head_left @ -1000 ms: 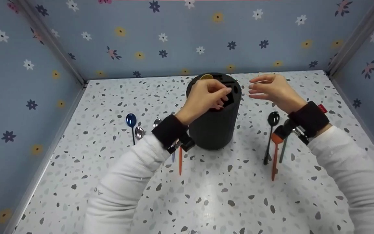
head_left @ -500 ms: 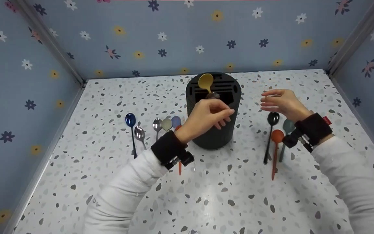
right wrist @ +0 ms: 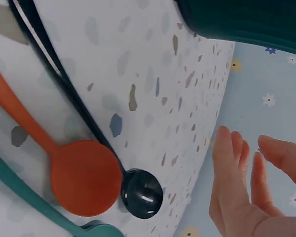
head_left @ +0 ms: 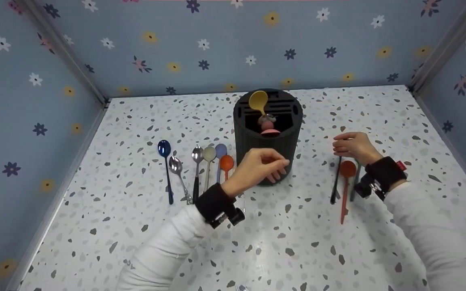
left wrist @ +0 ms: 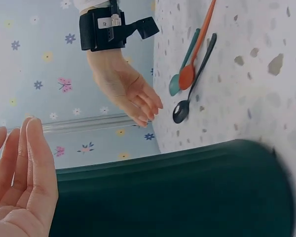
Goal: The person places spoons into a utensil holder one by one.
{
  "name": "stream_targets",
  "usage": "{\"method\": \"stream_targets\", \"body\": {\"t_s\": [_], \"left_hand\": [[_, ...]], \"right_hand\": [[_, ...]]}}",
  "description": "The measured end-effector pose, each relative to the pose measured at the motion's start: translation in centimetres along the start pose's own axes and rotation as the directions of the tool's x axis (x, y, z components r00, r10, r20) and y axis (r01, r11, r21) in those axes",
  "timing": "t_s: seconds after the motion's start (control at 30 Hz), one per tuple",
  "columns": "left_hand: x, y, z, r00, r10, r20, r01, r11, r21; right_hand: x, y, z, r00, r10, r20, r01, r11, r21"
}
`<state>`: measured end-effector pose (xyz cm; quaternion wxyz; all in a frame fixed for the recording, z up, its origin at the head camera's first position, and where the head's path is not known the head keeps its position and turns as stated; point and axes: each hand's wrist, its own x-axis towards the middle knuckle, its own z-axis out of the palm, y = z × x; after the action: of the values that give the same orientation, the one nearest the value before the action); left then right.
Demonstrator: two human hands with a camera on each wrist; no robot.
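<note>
1. Left hand (head_left: 263, 165): hovering in front of the dark utensil holder (head_left: 267, 135), low against its front wall; fingers loosely curled, gripping nothing. The left wrist view is showing its fingers (left wrist: 24, 163) relaxed and bare beside the holder's wall.
2. Right hand (head_left: 352, 145): hanging just above the bowls of three spoons lying to the right of the holder; fingers nearly straight, gathered loosely, holding nothing. The right wrist view is showing its fingertips (right wrist: 232, 163) clear of the tabletop.
3. Black spoon (head_left: 335, 184), orange spoon (head_left: 345, 178) and teal spoon (right wrist: 29, 202): lying side by side on the speckled tabletop (head_left: 289, 242), handles pointing toward the person, bowls under the right hand.
4. Utensil holder: standing upright at mid-table, a yellow spoon (head_left: 258, 101) sticking up from its top slots, with a pink item (head_left: 269, 128) showing in the opening.
5. Row of spoons left of the holder: blue spoon (head_left: 164, 151), two silver spoons (head_left: 175, 165), a beige one, a lilac one and a small orange spoon (head_left: 227, 163), all lying flat.
</note>
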<state>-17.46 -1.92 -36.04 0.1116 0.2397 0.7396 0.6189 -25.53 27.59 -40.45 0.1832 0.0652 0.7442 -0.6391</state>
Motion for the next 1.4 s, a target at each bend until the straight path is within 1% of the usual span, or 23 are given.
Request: {"method": "stream_targets", "body": {"t_s": [0.1, 0.2, 0.33, 0.43, 0.5, 0.57, 0.6, 0.63, 0.7, 0.73, 0.83, 0.87, 1.0, 1.03, 1.13, 1.2, 1.23, 1.27, 1.33, 1.4], "left_hand": [[-0.2, -0.8, 0.3, 0.999, -0.045, 0.005, 0.045, 0.999, -0.017], [-0.4, -1.3, 0.5, 0.997, -0.075, 0.015, 0.076, 0.997, -0.026], [-1.0, -0.9, 0.8, 0.993, -0.108, 0.04, 0.11, 0.992, -0.056], [-1.4, -0.5, 0.9, 0.991, -0.12, 0.053, 0.124, 0.989, -0.075], [-1.6, -0.7, 1.0, 0.99, -0.126, 0.062, 0.13, 0.988, -0.077], [-1.7, -0.8, 1.1, 0.988, -0.133, 0.072, 0.139, 0.987, -0.079], [-1.7, -0.9, 1.1, 0.987, -0.139, 0.079, 0.146, 0.986, -0.081], [-1.7, -1.0, 1.1, 0.985, -0.148, 0.085, 0.155, 0.984, -0.084], [-1.7, -1.2, 1.2, 0.981, -0.167, 0.094, 0.175, 0.98, -0.09], [-1.8, -1.3, 1.3, 0.98, -0.176, 0.094, 0.185, 0.978, -0.094], [-1.8, -1.6, 1.4, 0.975, -0.198, 0.095, 0.207, 0.973, -0.099], [-1.8, -1.7, 1.5, 0.974, -0.205, 0.095, 0.214, 0.972, -0.1], [-1.9, -2.2, 1.7, 0.971, -0.216, 0.102, 0.226, 0.969, -0.101], [-1.9, -2.4, 1.7, 0.97, -0.218, 0.107, 0.229, 0.968, -0.103], [-1.9, -2.9, 1.9, 0.967, -0.222, 0.122, 0.236, 0.965, -0.111], [-1.9, -3.1, 2.0, 0.965, -0.23, 0.127, 0.245, 0.963, -0.116], [-1.8, -3.3, 2.1, 0.964, -0.235, 0.127, 0.25, 0.961, -0.118], [-1.8, -3.4, 2.1, 0.963, -0.239, 0.124, 0.253, 0.96, -0.119], [-1.9, -3.5, 2.2, 0.962, -0.247, 0.12, 0.261, 0.958, -0.12], [-1.7, -4.4, 2.3, 0.96, -0.254, 0.115, 0.268, 0.956, -0.122]], "right_hand": [[0.2, 0.8, -0.1, 0.999, -0.015, -0.036, 0.013, 0.999, -0.043], [0.5, 1.6, -0.2, 0.998, -0.021, -0.06, 0.016, 0.997, -0.078], [1.1, 2.5, -0.4, 0.997, -0.005, -0.075, -0.002, 0.996, -0.087], [1.5, 3.1, -0.4, 0.995, 0.002, -0.104, -0.014, 0.992, -0.122], [1.8, 3.5, -0.5, 0.991, -0.001, -0.131, -0.02, 0.987, -0.16], [2.3, 4.2, -0.9, 0.99, -0.015, -0.143, -0.01, 0.985, -0.175], [2.5, 4.6, -1.1, 0.989, -0.022, -0.146, -0.004, 0.985, -0.175], [3.1, 5.3, -1.6, 0.99, -0.047, -0.132, 0.029, 0.991, -0.133], [3.4, 5.7, -1.9, 0.988, -0.059, -0.146, 0.039, 0.99, -0.134], [3.5, 5.8, -2.0, 0.986, -0.069, -0.155, 0.047, 0.988, -0.144], [3.2, 5.6, -1.5, 0.978, -0.076, -0.196, 0.035, 0.977, -0.208], [2.7, 5.1, -1.1, 0.973, -0.058, -0.222, -0.004, 0.963, -0.268], [2.0, 4.6, -0.4, 0.969, -0.063, -0.239, -0.026, 0.936, -0.351], [1.9, 4.6, -0.3, 0.965, -0.083, -0.25, -0.025, 0.916, -0.4], [1.9, 4.9, -0.2, 0.94, -0.163, -0.299, -0.032, 0.832, -0.554], [1.8, 5.0, -0.1, 0.924, -0.201, -0.326, -0.051, 0.78, -0.623], [1.7, 5.0, 0.0, 0.917, -0.213, -0.339, -0.062, 0.76, -0.647], [1.7, 5.0, 0.0, 0.914, -0.213, -0.345, -0.068, 0.757, -0.649], [1.7, 4.9, 0.0, 0.914, -0.199, -0.353, -0.083, 0.761, -0.643], [1.8, 4.8, 0.0, 0.916, -0.183, -0.358, -0.098, 0.761, -0.642]]}}
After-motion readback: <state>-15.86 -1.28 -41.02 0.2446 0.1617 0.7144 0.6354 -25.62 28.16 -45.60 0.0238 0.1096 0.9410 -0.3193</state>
